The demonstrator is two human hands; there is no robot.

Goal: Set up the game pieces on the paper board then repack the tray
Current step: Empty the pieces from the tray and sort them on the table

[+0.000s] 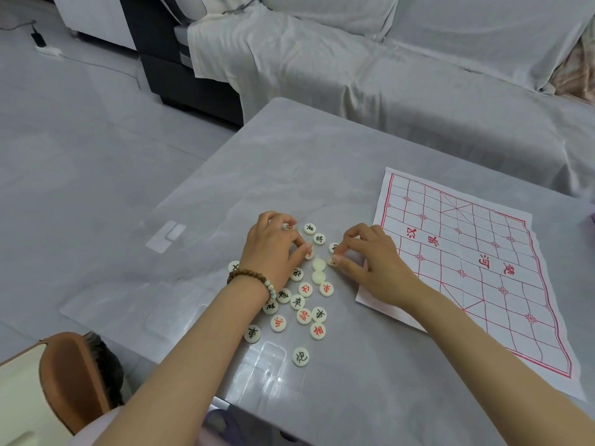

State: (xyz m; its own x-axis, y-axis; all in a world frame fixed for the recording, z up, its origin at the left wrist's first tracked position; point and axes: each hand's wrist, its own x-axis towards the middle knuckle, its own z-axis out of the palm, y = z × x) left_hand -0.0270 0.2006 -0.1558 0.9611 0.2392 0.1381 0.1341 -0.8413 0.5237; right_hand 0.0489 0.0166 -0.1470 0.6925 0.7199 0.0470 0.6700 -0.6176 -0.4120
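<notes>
Left of the paper board (467, 268), the right hand (373, 265) pinches a piece (332, 261) from the loose pieces (304, 313); the left hand (273, 249) curls round another, seemingly sorting before placement.

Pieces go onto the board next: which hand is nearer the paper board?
Right. The right hand lies at the left edge of the paper board; the left hand is farther left, over the loose pieces.

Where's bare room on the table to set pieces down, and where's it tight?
Free: far half of the table, up to the sofa; the paper board, nothing placed on it. Crowded: the pieces bunched under the left hand and right hand.
</notes>
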